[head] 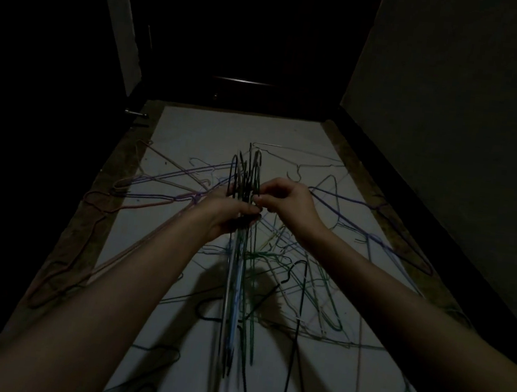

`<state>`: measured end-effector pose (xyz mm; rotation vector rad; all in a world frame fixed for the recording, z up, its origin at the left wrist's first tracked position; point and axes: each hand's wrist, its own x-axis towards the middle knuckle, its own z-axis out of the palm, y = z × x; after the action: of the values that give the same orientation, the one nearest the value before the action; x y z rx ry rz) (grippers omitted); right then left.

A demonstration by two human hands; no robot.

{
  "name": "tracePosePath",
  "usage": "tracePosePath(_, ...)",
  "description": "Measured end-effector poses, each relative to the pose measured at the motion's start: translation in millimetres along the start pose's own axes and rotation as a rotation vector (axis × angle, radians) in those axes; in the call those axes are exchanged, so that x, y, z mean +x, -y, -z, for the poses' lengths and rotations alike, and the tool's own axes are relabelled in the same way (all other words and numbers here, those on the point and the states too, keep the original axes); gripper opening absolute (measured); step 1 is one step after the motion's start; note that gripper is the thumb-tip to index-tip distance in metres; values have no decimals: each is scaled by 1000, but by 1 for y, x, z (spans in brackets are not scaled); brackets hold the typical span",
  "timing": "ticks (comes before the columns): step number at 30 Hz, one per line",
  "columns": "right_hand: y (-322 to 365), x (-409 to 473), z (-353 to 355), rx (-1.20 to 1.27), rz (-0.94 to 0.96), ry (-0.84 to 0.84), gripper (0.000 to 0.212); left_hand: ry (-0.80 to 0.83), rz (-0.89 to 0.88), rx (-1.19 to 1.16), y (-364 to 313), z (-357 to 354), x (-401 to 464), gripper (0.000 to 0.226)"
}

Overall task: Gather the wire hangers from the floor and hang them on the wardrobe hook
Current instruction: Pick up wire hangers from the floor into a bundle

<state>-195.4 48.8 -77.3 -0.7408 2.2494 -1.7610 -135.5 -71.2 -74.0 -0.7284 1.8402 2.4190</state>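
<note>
Two bare forearms reach forward from the bottom corners of the view and meet near the middle, above a pale tiled floor (pixel 193 131) in a dim, narrow room. Between them a bundle of hangers (pixel 238 257) is held upright, its hooks bunched together at the top and its long wire bodies hanging down toward the camera, blurred at the lower end. Blue, green and dark wires can be made out in the bundle.

On the left, the left hand (pixel 226 215) has its fingers curled around the necks of the bundle, just below the hooks, gripping them together. Beside it, the right hand (pixel 285 202) pinches at the hooks with thumb and fingertips, touching the top of the same bundle; exactly which wire it has hold of cannot be made out.

Many more loose hangers (pixel 312 281) lie scattered and tangled across the floor beneath and around the hands. Purple ones spread to the left and right, green ones cluster to the right of centre, black ones lie nearer the camera, and pale ones lie farther back.

Brown borders (pixel 120 162) run along both sides of the pale tiles. A dark door or cupboard front (pixel 251 35) stands at the far end, and a plain wall (pixel 467 106) rises on the right.
</note>
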Motion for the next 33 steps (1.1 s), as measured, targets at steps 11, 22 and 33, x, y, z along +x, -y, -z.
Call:
tracePosePath(11, -53, -16, 40, -116, -195, -13, 9, -20, -7, -11, 10, -8, 7, 21)
tracePosePath(22, -153, -70, 117, -307, -563, -153, 10, 8, 21, -38, 23, -23, 21, 24)
tracePosePath(33, -196, -71, 114, -425, -591, -154, 40, 32, 22, -34, 41, -37, 37, 25)
